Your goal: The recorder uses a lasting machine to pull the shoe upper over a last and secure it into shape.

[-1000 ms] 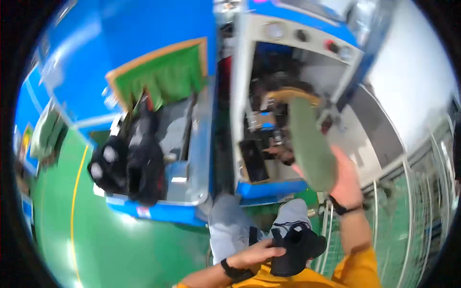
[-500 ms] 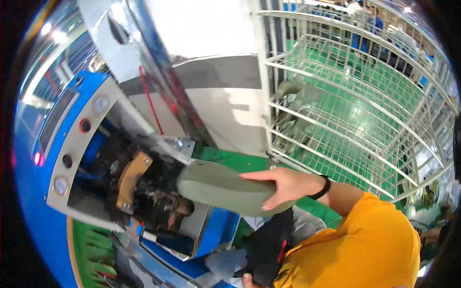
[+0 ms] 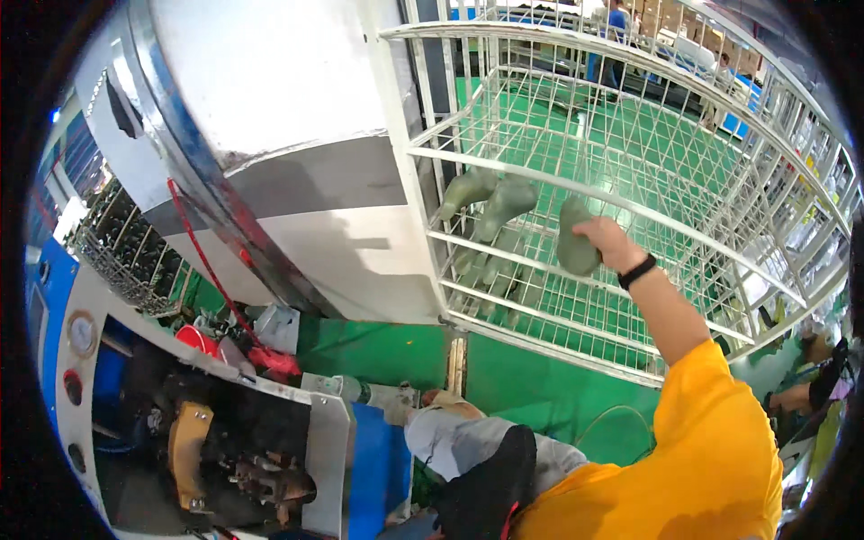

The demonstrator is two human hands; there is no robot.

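Note:
My right hand (image 3: 607, 245), with a black band at the wrist, is closed round the narrow upper part of a grey-green shoe last (image 3: 578, 241). It holds the last at the white wire rack (image 3: 594, 180), on the right beyond my outstretched arm. Similar grey-green lasts (image 3: 508, 202) lie on the rack's wire shelves, left of my hand. A black soft piece (image 3: 490, 481) with a little red at its edge is in front of me at the bottom. My left hand does not show.
At the lower left stands a blue and grey machine (image 3: 378, 459) with a tan curved part (image 3: 189, 450) inside. Behind it rises a white and grey cabinet (image 3: 315, 180). A red bucket (image 3: 196, 340) and a mesh bin of dark pieces (image 3: 130, 243) are at the left.
My right hand has carried the shoe last from beside the machine, away and to the right, to the rack. The view has swung right. My left thumb has gone out of the picture.

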